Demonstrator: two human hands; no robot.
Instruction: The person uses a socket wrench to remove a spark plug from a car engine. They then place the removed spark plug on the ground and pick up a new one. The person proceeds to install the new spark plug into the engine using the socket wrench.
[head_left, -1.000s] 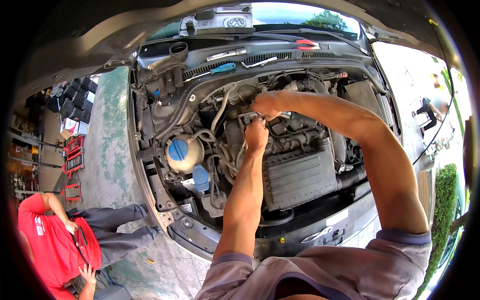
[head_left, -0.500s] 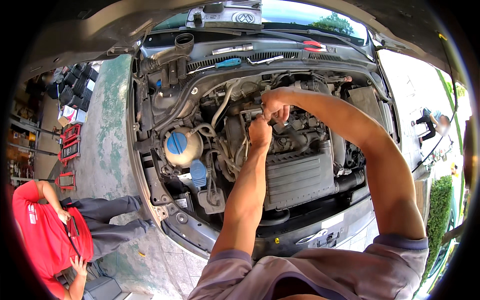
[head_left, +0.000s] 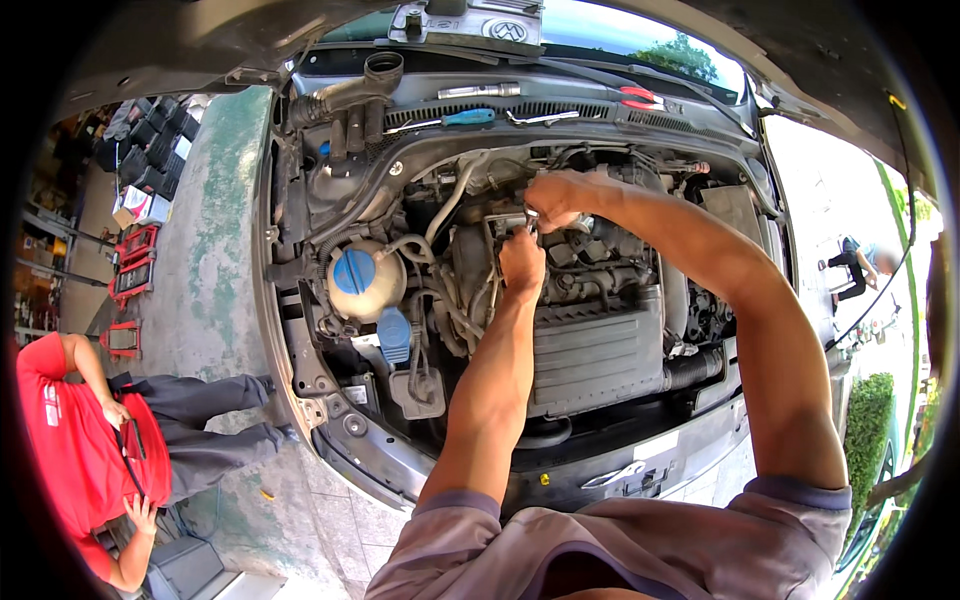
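Observation:
Both my hands meet over the middle of an open car engine bay. My left hand (head_left: 522, 264) is closed in a fist around the lower part of a small shiny metal tool (head_left: 531, 217). Just above it, my right hand (head_left: 560, 197) curls its fingers around the tool's upper part. Its exact kind is hidden by my fingers. Beneath them lies the engine (head_left: 590, 265), with hoses and black plastic parts. The black ribbed air filter box (head_left: 598, 360) sits nearer to me, between my forearms.
A coolant tank (head_left: 383, 297) with a blue cap stands left of my hands. Along the windscreen base lie a blue-handled tool (head_left: 468, 117), a metal wrench (head_left: 545, 118), a silver bar (head_left: 478, 91) and red-handled pliers (head_left: 638, 98). A person in red (head_left: 95, 430) stands at left.
My right hand has turned and shifted slightly, its fingers now wrapped closer, and the shiny metal shows between the hands. My left hand stays nearly in place. The view has tilted a little.

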